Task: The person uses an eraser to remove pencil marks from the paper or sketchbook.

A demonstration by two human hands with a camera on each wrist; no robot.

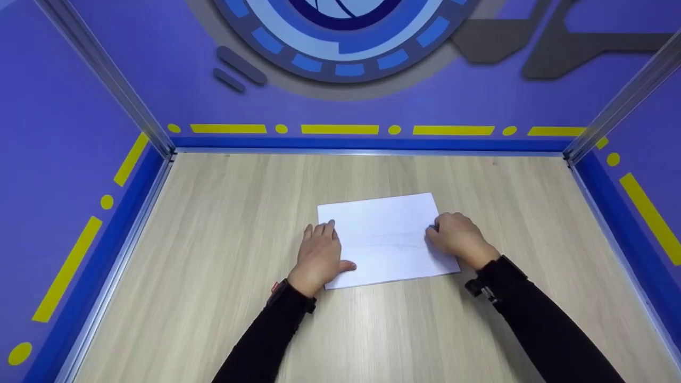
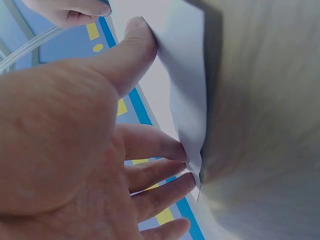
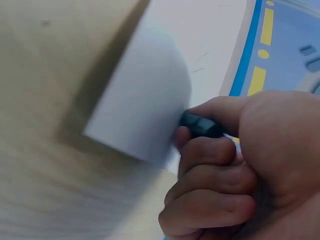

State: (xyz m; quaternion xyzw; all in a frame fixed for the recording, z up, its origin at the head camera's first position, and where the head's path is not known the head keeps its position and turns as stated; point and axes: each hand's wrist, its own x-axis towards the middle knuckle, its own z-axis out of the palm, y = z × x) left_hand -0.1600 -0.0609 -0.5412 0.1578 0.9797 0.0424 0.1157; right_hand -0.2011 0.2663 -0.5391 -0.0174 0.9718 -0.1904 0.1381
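Observation:
A white sheet of paper [image 1: 383, 223] lies slightly turned on the wooden table, with faint grey strokes near its middle. My left hand [image 1: 318, 254] rests on the sheet's left edge, fingers fairly straight and thumb spread onto the paper. In the left wrist view the near edge of the paper [image 2: 187, 75] bows up a little off the table. At the right edge, my right hand [image 1: 458, 238] pinches a small dark faceted object [image 3: 200, 125] between thumb and index finger, its other fingers curled in. Most of that object is hidden in the hand.
The pale wooden tabletop [image 1: 223, 255] is bordered by metal rails [image 1: 372, 152]. Blue-purple printed panels [image 1: 133, 32] with yellow dashes stand at the back and both sides. Black sleeves [image 1: 548, 319] and wrist-worn devices [image 1: 497, 279] cover the forearms.

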